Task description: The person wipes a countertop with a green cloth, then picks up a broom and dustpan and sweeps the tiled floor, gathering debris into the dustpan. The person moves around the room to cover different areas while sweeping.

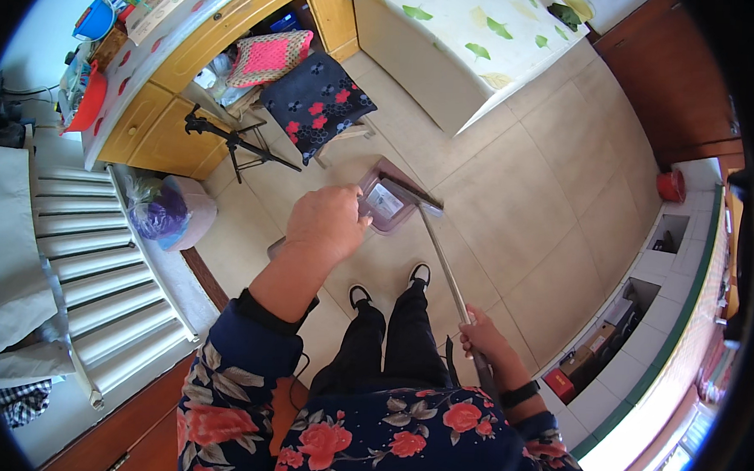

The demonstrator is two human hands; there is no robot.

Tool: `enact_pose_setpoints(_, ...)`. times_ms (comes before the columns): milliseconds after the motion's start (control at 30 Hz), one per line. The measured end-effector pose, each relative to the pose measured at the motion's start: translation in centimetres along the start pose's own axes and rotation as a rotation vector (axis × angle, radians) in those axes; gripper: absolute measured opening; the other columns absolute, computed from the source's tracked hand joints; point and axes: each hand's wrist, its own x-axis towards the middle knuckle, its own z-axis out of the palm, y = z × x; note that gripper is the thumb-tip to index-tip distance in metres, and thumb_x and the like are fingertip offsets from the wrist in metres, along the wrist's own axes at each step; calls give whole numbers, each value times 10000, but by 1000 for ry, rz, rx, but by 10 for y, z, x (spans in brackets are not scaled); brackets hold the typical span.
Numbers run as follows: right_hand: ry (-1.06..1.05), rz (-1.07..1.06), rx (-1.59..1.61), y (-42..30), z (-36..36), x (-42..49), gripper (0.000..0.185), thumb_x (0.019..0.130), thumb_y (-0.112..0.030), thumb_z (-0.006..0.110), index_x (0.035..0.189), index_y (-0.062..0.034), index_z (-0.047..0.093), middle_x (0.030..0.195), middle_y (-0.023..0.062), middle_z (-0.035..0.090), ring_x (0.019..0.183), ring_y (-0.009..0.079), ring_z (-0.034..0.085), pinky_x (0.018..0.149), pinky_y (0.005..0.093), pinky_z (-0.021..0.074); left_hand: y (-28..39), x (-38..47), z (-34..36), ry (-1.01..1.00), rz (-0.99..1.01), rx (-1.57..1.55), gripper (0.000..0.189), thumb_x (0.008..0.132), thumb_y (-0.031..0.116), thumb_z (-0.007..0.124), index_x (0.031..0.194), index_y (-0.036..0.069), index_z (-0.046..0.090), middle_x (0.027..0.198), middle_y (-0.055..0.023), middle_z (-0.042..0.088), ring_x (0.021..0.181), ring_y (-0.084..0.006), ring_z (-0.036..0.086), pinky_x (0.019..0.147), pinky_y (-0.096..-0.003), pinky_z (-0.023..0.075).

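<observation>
My left hand (326, 223) is raised in front of me, curled at the near left side of a translucent purple plastic dustpan (390, 225); its fingers look closed on what seems to be the dustpan's handle, mostly hidden by the hand. A label with writing lies on the pan's floor. The broom head (411, 196), with dark bristles, rests across the dustpan's far right side. From it a metal broom handle (443, 258) slopes down to the right into my right hand (482, 335), which is shut around its dark grip near my waist.
A stool with a floral cover (320, 108) and a black tripod (238, 140) stand beyond the dustpan. A cloth-covered table (418, 65) is ahead. On the left are a white radiator (108, 247) and a pink bin (200, 213); tiled shelving (633, 351) lines the right.
</observation>
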Motion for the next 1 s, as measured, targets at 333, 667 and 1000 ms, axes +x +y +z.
enact_pose_setpoints(333,152,-96,230,10,-7,-11,425,762,-47,422,1183,-86,377,559,81,482,418,148,470,351,302,418,-3,-1,7,105,20,-10,288,665,248,650,888,77,588,773,-98,610,738,-279,579,645,-365,459)
enact_pose_setpoints(667,226,-150,501,-15,-65,69,167,766,-31,421,920,-87,391,578,66,454,416,146,466,344,291,412,-6,-10,8,145,33,-13,285,652,235,660,880,79,591,757,-102,607,716,-275,580,633,-361,459)
enact_pose_setpoints(1000,66,-29,177,-16,-61,49,484,751,-27,472,1205,-117,331,555,69,461,390,151,456,335,311,391,0,-5,2,91,-11,-32,295,653,236,658,900,90,589,775,-90,613,742,-266,579,645,-357,459)
